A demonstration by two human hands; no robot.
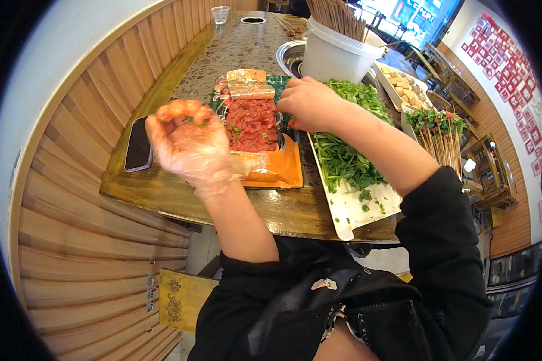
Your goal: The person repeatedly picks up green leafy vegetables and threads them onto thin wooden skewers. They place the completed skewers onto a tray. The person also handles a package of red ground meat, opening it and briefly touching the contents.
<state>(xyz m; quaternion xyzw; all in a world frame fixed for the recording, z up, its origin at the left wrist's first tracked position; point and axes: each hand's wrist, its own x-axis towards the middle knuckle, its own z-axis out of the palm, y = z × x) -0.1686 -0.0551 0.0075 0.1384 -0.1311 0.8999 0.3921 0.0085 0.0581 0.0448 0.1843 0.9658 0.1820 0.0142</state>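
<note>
My left hand (189, 140), in a clear plastic glove with bits of green leaf on it, is held palm up with curled fingers, left of a slab of red minced meat (251, 124). Nothing larger shows in that palm. The meat lies on an opened green and orange plastic package (275, 167), whose top is folded back. My right hand (309, 104), which looks bare, is at the package's right edge, between the meat and a white tray (343, 225) of chopped green herbs (350, 158). Its fingertips are partly hidden, so whether they hold anything is unclear.
A phone (138, 144) lies at the table's left edge. Behind the herbs stands a white bucket (338, 54) of wooden skewers (338, 20). On the right are a tray of tofu-like cubes (402, 85) and skewered greens (436, 124). A plastic cup (220, 16) stands far back.
</note>
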